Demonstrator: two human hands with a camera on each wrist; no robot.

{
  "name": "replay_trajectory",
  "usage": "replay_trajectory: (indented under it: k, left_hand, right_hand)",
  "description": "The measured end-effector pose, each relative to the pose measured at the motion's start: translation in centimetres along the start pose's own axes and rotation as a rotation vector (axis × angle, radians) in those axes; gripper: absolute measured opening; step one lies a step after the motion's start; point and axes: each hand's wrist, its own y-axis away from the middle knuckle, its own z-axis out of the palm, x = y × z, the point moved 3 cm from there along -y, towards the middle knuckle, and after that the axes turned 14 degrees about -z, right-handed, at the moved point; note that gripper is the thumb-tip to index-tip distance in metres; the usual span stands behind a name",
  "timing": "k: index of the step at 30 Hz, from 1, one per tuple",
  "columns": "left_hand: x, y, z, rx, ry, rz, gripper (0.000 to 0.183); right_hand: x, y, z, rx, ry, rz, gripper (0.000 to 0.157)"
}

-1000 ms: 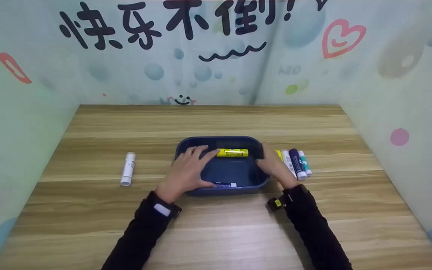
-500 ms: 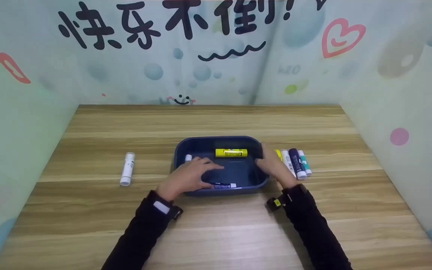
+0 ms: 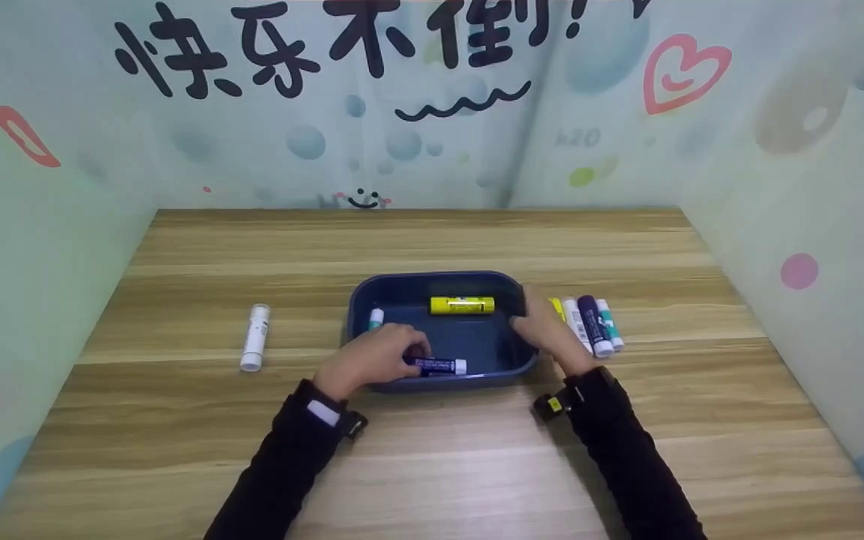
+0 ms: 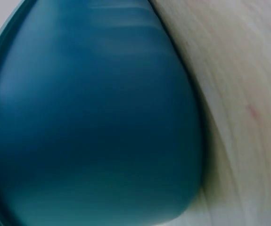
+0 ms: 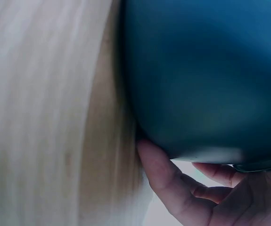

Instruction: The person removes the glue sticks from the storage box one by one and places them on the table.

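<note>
A dark blue plastic basin (image 3: pixel 488 341) stands on the table. My left hand (image 3: pixel 372 358) reaches over its near left rim and pinches a dark purple glue stick (image 3: pixel 439 366) with a white end, close to the near wall. Inside, a yellow glue stick (image 3: pixel 462 305) lies along the far side. A white-and-teal glue stick (image 3: pixel 376 316) shows partly at the left, behind the hand. With the thumb inside, my right hand (image 3: pixel 548 330) grips the basin's right rim; in the right wrist view its fingers (image 5: pixel 166 181) lie against the outer wall. The left wrist view shows only the basin's outside (image 4: pixel 93 108) and table.
Right of the basin, several glue sticks stand in a row: a yellow one (image 3: pixel 556 306) partly hidden, a white one (image 3: pixel 577 327), a purple one (image 3: pixel 595 327) and a teal one (image 3: pixel 610 325). A single white glue stick (image 3: pixel 255 337) lies at the left. Printed walls enclose the wooden table (image 3: pixel 432 465).
My left hand has left the yellow glue stick, drawn back toward the near wall and pinched the dark purple glue stick, which is slightly raised. The teal one came into view. My right hand stays put.
</note>
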Motion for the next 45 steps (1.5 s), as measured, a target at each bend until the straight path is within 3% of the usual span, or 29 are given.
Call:
replay_trajectory:
  k: [5,9,16,31,41,45]
  left_hand:
    - [-0.2,-0.1,0.1,0.001,-0.023,-0.079,0.03]
    - [-0.4,-0.2,0.1,0.027,-0.047,-0.098,0.032]
    - [-0.3,0.0,0.0,0.074,-0.059,-0.092,0.033]
    - [-0.3,-0.1,-0.4,0.092,-0.043,-0.114,0.034]
    - [-0.5,0.3,-1.5,0.19,0.056,-0.112,0.027]
    - [-0.6,0.6,-2.1,0.232,0.078,-0.08,0.025]
  right_hand:
    - [-0.1,0.0,0.0,-0.004,-0.009,0.014,0.05]
    - [-0.1,0.1,0.0,-0.005,-0.016,-0.002,0.05]
    - [-0.1,0.1,0.0,-0.007,-0.006,0.003,0.049]
    - [0.0,0.1,0.0,-0.033,0.015,0.03,0.051]
    - [-0.2,0.0,-0.1,-0.046,0.032,0.035,0.05]
    - [-0.1,0.0,0.0,-0.042,0.026,0.032,0.05]
